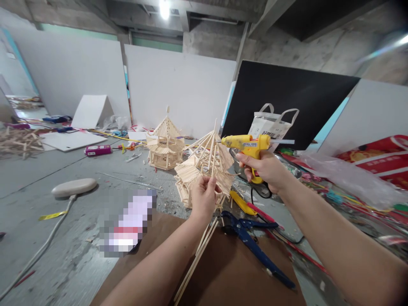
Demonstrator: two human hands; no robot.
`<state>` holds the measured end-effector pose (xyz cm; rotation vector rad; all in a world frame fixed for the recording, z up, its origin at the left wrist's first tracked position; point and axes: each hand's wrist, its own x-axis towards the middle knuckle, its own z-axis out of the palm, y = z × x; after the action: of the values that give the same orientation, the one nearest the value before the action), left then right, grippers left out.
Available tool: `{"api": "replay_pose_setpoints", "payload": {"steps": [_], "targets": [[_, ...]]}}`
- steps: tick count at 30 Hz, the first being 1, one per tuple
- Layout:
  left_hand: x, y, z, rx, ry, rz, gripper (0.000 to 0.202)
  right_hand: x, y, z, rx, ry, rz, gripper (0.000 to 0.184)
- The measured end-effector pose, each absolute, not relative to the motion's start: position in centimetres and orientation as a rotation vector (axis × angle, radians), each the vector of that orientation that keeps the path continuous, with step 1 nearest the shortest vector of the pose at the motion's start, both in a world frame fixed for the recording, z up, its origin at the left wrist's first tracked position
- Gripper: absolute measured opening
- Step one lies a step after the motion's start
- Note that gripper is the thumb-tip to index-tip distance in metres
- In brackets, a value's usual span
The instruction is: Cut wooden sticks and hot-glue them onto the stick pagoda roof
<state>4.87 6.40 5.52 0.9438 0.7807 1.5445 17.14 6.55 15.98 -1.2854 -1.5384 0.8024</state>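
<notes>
My right hand (263, 165) grips a yellow hot glue gun (247, 143), its nozzle pointing left at the peak of a pavilion model (188, 170) built from thin wooden sticks. A clear glue stick (285, 141) pokes out of the gun's back. In front of the model, my left hand (205, 195) is closed, with a wooden stick (213, 166) upright between thumb and fingers, leaning toward the roof poles. The fingers hide part of the model's lower front. Just behind and left stands a second stick pavilion (165, 146) with a complete-looking pointed roof.
Blue cutters (255, 244) and loose sticks (197, 259) lie on brown paper (236, 280). Nearby are a yellow utility knife (242, 203), a blurred phone-like object (132, 221) and a white corded device (74, 187). A purple box (97, 150) and white bag (270, 125) stand farther back.
</notes>
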Motion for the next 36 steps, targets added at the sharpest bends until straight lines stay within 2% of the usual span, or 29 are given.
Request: {"api": "replay_pose_setpoints", "payload": {"steps": [12,19,36], "targets": [[4.6,6.3,5.3,1.007,0.771,1.624,0.025,18.5,6.5,14.8,-1.459,-1.738,0.703,0.024],[4.5,6.5,5.0,1.008,0.758,1.63,0.026,18.2,7.3,14.4,-1.414,-1.748,0.61,0.023],[5.3,5.9,4.3,1.083,0.809,1.574,0.028,17.8,6.2,14.6,-1.301,-1.651,0.813,0.019]]}}
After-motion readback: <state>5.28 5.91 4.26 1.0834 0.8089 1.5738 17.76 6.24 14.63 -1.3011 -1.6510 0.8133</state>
